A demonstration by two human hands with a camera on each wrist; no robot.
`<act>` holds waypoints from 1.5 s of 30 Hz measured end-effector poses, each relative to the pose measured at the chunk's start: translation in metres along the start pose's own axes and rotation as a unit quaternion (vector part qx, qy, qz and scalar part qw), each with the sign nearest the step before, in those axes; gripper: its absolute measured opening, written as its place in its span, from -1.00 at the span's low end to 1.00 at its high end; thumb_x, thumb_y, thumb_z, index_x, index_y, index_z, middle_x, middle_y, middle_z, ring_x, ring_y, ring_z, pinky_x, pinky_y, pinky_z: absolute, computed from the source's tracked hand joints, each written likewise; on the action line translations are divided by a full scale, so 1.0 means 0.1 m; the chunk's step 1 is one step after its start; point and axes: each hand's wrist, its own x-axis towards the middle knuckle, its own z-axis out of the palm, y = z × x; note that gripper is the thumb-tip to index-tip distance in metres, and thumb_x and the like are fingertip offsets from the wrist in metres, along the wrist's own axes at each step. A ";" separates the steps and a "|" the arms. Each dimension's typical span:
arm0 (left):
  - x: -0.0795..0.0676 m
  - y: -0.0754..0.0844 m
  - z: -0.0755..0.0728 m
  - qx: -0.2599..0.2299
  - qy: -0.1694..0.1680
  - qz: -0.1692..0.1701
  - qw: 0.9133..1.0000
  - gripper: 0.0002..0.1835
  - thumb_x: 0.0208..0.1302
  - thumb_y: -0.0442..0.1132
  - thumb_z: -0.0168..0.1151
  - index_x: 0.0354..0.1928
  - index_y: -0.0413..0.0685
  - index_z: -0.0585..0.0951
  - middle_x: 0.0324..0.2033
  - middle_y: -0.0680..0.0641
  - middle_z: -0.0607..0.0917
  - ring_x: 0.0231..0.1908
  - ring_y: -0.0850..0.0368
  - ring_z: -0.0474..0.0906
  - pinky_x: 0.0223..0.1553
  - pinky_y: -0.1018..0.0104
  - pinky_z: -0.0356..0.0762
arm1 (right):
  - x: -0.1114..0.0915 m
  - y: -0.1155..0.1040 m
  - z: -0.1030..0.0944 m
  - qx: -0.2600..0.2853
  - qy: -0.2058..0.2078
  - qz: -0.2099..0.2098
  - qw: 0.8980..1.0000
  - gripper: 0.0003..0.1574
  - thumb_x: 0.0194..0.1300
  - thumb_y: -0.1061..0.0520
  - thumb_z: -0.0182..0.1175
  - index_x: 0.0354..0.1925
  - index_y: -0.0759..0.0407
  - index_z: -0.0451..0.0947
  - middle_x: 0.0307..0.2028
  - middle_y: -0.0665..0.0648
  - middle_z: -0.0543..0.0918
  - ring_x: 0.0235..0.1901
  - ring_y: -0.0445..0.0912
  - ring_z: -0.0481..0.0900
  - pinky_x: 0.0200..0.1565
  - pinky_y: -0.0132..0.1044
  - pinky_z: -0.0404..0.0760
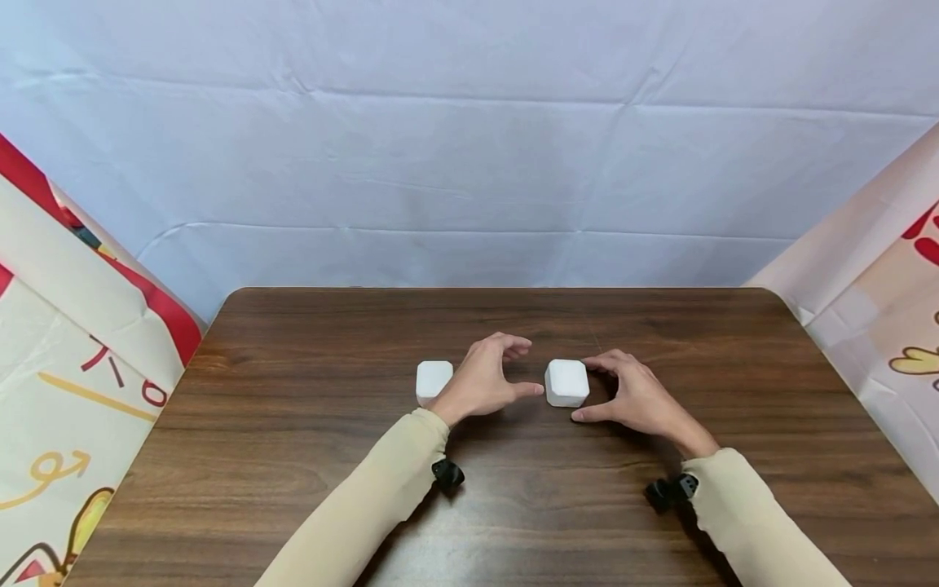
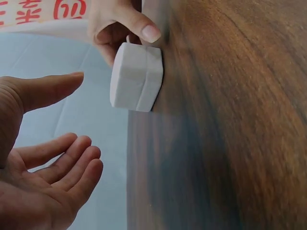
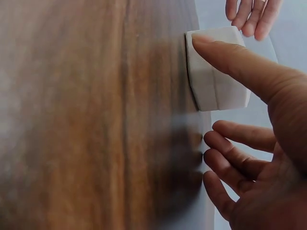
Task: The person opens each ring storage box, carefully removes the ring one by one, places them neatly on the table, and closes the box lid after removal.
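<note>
Two small white boxes with cut-off corners are on the wooden table (image 1: 352, 481). The right-hand box (image 1: 567, 381) shows a seam around its side in the left wrist view. My right hand (image 1: 638, 398) is spread around this box's right side, thumb toward the front and fingertips by the back corner, without gripping it. My left hand (image 1: 484, 379) is held between the two boxes, thumb and fingers apart and nothing between them, thumb tip near the right-hand box's left side. The left-hand box (image 1: 434, 378) sits behind my left wrist, which covers its lower right corner.
A pale cloth (image 1: 455, 163) hangs along the table's far edge. Printed sheets with red and yellow drawings stand at the left (image 1: 73, 408) and right sides. Black wrist cameras (image 1: 447, 474) are strapped under both sleeves, low over the tabletop.
</note>
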 end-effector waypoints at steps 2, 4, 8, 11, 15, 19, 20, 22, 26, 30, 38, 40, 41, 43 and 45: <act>0.01 0.00 0.02 0.000 0.000 -0.002 1.000 -0.36 0.10 -0.22 0.58 0.22 -0.27 0.57 0.09 -0.20 0.64 0.12 -0.10 0.57 0.20 0.11 0.48 | 0.01 0.00 0.01 0.008 -0.004 0.002 1.000 0.08 -0.12 -0.19 0.66 0.25 0.32 0.53 0.03 0.21 0.56 0.06 0.16 0.52 0.04 0.20 0.46; 0.03 0.00 0.05 0.001 -0.001 -0.001 1.000 -0.35 0.10 -0.23 0.59 0.22 -0.28 0.57 0.09 -0.18 0.63 0.13 -0.09 0.57 0.20 0.13 0.48 | 0.03 0.01 0.01 0.016 -0.006 0.003 1.000 0.07 -0.12 -0.18 0.67 0.25 0.32 0.54 0.03 0.20 0.55 0.06 0.15 0.51 0.05 0.19 0.47; 0.06 0.00 0.09 0.008 -0.005 0.001 1.000 -0.33 0.10 -0.22 0.59 0.24 -0.28 0.56 0.09 -0.15 0.63 0.13 -0.07 0.57 0.20 0.19 0.48 | 0.05 0.01 0.02 0.019 -0.006 -0.005 1.000 0.06 -0.12 -0.18 0.67 0.23 0.35 0.55 0.03 0.21 0.56 0.07 0.18 0.50 0.05 0.21 0.45; 0.08 -0.01 0.13 0.025 -0.011 0.004 1.000 -0.32 0.10 -0.19 0.59 0.25 -0.26 0.56 0.09 -0.13 0.63 0.12 -0.06 0.57 0.17 0.27 0.48 | 0.06 0.00 0.02 0.015 -0.004 -0.008 1.000 0.05 -0.11 -0.17 0.67 0.22 0.37 0.56 0.03 0.22 0.57 0.08 0.20 0.49 0.05 0.22 0.44; 0.11 -0.01 0.17 0.054 -0.020 0.001 0.998 -0.30 0.11 -0.13 0.59 0.27 -0.21 0.56 0.10 -0.09 0.63 0.13 0.00 0.57 0.15 0.33 0.48 | 0.06 0.00 0.03 0.015 -0.003 -0.010 1.000 0.02 -0.09 -0.14 0.67 0.21 0.38 0.56 0.02 0.21 0.57 0.07 0.19 0.48 0.05 0.21 0.43; 0.13 -0.01 0.22 0.070 -0.027 0.000 0.997 -0.27 0.10 -0.09 0.59 0.29 -0.19 0.55 0.11 -0.07 0.62 0.13 0.06 0.55 0.15 0.32 0.48 | 0.07 -0.01 0.04 0.019 -0.007 -0.016 1.000 -0.01 -0.06 -0.12 0.66 0.20 0.38 0.57 0.01 0.20 0.58 0.06 0.19 0.49 0.02 0.21 0.44; 0.14 -0.01 0.24 0.072 -0.027 0.001 0.997 -0.26 0.10 -0.08 0.60 0.29 -0.20 0.55 0.11 -0.07 0.62 0.13 0.06 0.55 0.15 0.32 0.48 | 0.07 -0.02 0.04 0.020 -0.008 -0.017 1.000 -0.03 -0.06 -0.12 0.66 0.20 0.38 0.57 0.01 0.19 0.58 0.05 0.18 0.49 0.02 0.20 0.45; 0.16 -0.01 0.27 0.076 -0.029 0.005 0.997 -0.25 0.09 -0.08 0.60 0.29 -0.21 0.55 0.11 -0.08 0.62 0.14 0.06 0.55 0.15 0.32 0.48 | 0.08 -0.02 0.04 0.021 -0.008 -0.019 1.000 -0.07 -0.04 -0.11 0.65 0.17 0.36 0.59 0.01 0.18 0.58 0.04 0.17 0.49 0.01 0.20 0.45; 0.19 -0.03 0.32 0.086 -0.033 0.005 0.996 -0.24 0.09 -0.09 0.60 0.31 -0.21 0.53 0.14 -0.09 0.61 0.17 0.07 0.54 0.18 0.32 0.47 | 0.08 -0.02 0.05 0.019 -0.008 -0.021 1.000 -0.14 -0.02 -0.10 0.64 0.14 0.33 0.61 -0.01 0.17 0.59 0.02 0.15 0.48 -0.01 0.19 0.46; 0.21 -0.04 0.37 0.104 -0.040 -0.005 0.994 -0.22 0.09 -0.08 0.60 0.34 -0.18 0.52 0.19 -0.10 0.59 0.20 0.03 0.52 0.21 0.28 0.45 | 0.09 -0.02 0.05 0.015 -0.009 -0.029 0.999 -0.17 0.00 -0.11 0.63 0.12 0.31 0.63 -0.03 0.14 0.59 -0.01 0.13 0.48 -0.04 0.16 0.47; 0.24 -0.06 0.46 0.115 -0.049 -0.015 0.992 -0.19 0.07 -0.07 0.62 0.35 -0.16 0.51 0.22 -0.12 0.58 0.24 -0.06 0.48 0.25 0.20 0.43 | 0.09 0.00 0.09 0.014 0.003 -0.041 0.999 -0.26 -0.03 -0.02 0.65 0.07 0.28 0.66 -0.07 0.09 0.60 -0.01 0.08 0.48 -0.02 0.12 0.47; 0.25 -0.07 0.48 0.112 -0.046 -0.015 0.993 -0.20 0.06 -0.09 0.62 0.34 -0.17 0.52 0.20 -0.13 0.59 0.23 -0.07 0.49 0.23 0.20 0.44 | 0.09 0.00 0.09 0.015 0.005 -0.043 0.999 -0.26 -0.04 -0.01 0.66 0.06 0.29 0.66 -0.07 0.09 0.60 -0.01 0.09 0.48 -0.01 0.12 0.47; 0.25 -0.07 0.48 0.111 -0.045 -0.015 0.993 -0.21 0.06 -0.10 0.62 0.33 -0.17 0.52 0.19 -0.13 0.59 0.22 -0.07 0.50 0.23 0.20 0.45 | 0.09 0.00 0.09 0.015 0.005 -0.042 0.999 -0.26 -0.04 0.00 0.66 0.06 0.28 0.66 -0.07 0.08 0.60 -0.01 0.09 0.48 -0.01 0.12 0.46; 0.25 -0.08 0.49 0.108 -0.040 -0.012 0.993 -0.23 0.06 -0.11 0.62 0.31 -0.19 0.54 0.17 -0.14 0.61 0.21 -0.08 0.51 0.22 0.19 0.45 | 0.09 0.01 0.10 0.016 0.003 -0.042 0.999 -0.26 -0.02 -0.02 0.65 0.07 0.29 0.66 -0.06 0.09 0.60 0.00 0.09 0.48 -0.01 0.13 0.46; 0.25 -0.09 0.50 0.110 -0.039 -0.010 0.993 -0.26 0.08 -0.10 0.62 0.30 -0.18 0.55 0.16 -0.13 0.62 0.19 -0.06 0.52 0.20 0.22 0.46 | 0.09 0.00 0.09 0.015 0.002 -0.038 0.999 -0.26 -0.02 -0.02 0.65 0.08 0.28 0.66 -0.06 0.08 0.59 0.00 0.08 0.48 -0.01 0.12 0.46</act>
